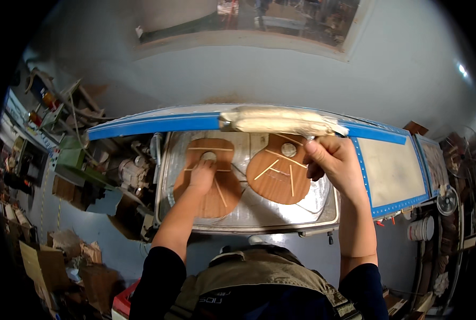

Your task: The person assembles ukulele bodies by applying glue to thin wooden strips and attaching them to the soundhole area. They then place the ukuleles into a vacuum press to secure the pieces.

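Two guitar-shaped wooden soundboards with thin pale braces lie on a metal press bed (280, 216). My left hand (203, 173) rests flat on the left soundboard (211, 186), just below its round sound hole. The right soundboard (278, 176) lies beside it, untouched. My right hand (331, 160) is closed around the padded, cloth-wrapped handle (280, 121) of the raised blue-framed lid (158, 125), which stands along the far edge of the bed.
A second blue-framed panel (392, 170) lies to the right of the bed. Machine parts and a motor (126, 173) crowd the left side. Cardboard pieces (51, 256) lie on the floor at lower left. A white bucket (422, 229) stands at right.
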Demonstrator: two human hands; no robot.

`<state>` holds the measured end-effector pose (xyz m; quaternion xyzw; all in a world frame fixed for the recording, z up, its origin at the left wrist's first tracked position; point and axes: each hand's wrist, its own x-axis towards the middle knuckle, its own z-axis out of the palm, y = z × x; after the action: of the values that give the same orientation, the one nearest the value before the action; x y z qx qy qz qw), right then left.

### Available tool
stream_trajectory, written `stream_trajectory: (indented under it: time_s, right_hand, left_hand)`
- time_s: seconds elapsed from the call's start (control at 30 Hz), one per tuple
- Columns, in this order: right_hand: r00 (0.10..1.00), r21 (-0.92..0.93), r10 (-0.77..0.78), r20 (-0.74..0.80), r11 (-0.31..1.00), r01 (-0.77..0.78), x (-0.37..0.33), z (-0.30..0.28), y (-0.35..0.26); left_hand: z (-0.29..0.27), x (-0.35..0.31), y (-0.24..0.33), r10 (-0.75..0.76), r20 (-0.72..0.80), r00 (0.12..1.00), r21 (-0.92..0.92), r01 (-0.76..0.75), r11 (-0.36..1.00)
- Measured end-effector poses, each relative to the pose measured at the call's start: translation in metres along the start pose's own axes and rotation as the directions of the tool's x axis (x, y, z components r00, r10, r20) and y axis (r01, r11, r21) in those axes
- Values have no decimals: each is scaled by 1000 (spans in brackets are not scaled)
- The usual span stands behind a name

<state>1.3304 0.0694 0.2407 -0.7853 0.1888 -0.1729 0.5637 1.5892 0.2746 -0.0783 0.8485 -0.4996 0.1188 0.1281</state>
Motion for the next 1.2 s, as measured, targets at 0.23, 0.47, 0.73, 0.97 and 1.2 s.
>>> stream_trajectory:
  time_s: [0.23, 0.47, 0.73, 0.97, 1.2]
  right_hand:
    - [989, -329, -17, -145, 944, -32, 47, -17, 180]
    - [897, -652, -442, -14, 684, 327, 115, 33, 344]
    - [892, 39, -385, 235, 921, 387, 55, 82, 252]
    - [427, 553, -540, 725, 827, 106, -149, 202, 133]
    - [-433, 757, -642, 632, 632, 168, -436, 134, 111]
  left_hand:
    - [-59, 15, 21, -167, -148, 975, -340, 108, 934]
    - [-104, -96, 55, -831, -104, 547, -994, -76, 75]
    - [-108, -239, 197, -976, 197, -92, -786, -610, -102]
    - [-112, -291, 327, -918, 99, -385, -675, -703, 222]
    - [-121, -405, 553, -509, -48, -860, -529, -410, 743]
